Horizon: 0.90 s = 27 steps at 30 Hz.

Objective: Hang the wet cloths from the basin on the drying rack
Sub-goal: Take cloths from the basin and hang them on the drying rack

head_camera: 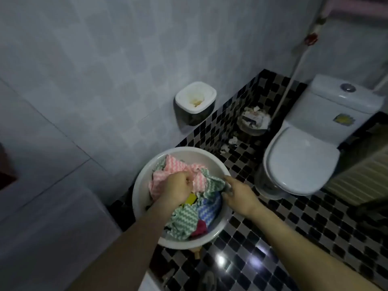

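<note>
I see the white basin (144,175) low in the middle of the frame, standing over the black-and-white checked floor (273,238), with both hands reaching into it. It is heaped with crumpled cloths. A pink zigzag cloth (160,178) lies at the upper left, and a green zigzag cloth (214,183) sits at the upper right. A second green cloth (182,221) is at the bottom, with a blue cloth (207,211) beside it. A dark red scrap (199,227) lies near the lower rim. Something yellow (191,198) shows in the middle between them.

The left hand (178,187) sits on top of the pile, its fingers curled into a fist around a bunch of the pink cloth. The right hand (239,195) is at the basin's right rim, fingers (227,179) reaching to the edge of the upper green cloth. I cannot tell whether they pinch the cloth, hold the rim or only touch.

To the right of the frame stands a white toilet (300,162) with its lid down. Above the basin a full waste bin (255,120) stands on the floor, and a white-topped box (195,99) is fixed to the wall.
</note>
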Motion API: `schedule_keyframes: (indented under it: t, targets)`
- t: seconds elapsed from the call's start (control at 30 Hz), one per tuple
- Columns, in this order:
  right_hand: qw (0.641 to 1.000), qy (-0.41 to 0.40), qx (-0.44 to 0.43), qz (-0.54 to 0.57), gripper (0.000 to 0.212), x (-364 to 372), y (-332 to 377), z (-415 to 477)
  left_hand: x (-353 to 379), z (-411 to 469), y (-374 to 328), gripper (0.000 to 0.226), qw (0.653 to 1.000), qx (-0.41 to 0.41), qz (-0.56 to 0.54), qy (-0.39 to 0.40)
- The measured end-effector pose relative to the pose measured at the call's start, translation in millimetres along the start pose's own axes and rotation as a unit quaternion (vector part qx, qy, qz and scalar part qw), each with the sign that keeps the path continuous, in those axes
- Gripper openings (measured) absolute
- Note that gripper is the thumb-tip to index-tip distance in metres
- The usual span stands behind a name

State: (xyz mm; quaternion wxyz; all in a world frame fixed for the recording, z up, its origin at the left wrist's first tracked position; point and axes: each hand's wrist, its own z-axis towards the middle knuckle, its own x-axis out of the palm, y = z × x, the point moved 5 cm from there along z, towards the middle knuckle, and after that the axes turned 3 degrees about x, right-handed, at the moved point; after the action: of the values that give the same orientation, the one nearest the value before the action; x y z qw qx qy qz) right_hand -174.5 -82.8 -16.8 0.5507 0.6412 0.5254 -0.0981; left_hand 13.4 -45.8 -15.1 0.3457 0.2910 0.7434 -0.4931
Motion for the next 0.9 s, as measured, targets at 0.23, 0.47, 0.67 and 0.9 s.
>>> schedule_keyframes:
  t: [0.23, 0.47, 0.67, 0.9]
  targets:
    - [0.995, 0.044, 0.068, 0.062, 0.073, 39.7, -14.9, 46.0, 36.8, 37.0, 38.0, 0.040, 0.971, -0.139, -0.196, -0.009]
    - [0.984, 0.013, 0.153, 0.094, 0.027, 53.6, -22.1, 67.3, 62.3, 44.0, 35.8, 0.009, 0.979, -0.128, -0.159, 0.008]
    - [0.812, 0.033, 0.280, 0.512, 0.012, 42.7, -21.7, 64.3, 1.0, 37.2, 22.9, 0.025, 0.892, -0.141, -0.419, -0.091]
    - [0.626, 0.127, 0.290, 0.713, 0.032, 31.7, 8.9, 53.9, -54.3, 24.1, 11.7, 0.012, 0.875, -0.116, -0.452, -0.132]
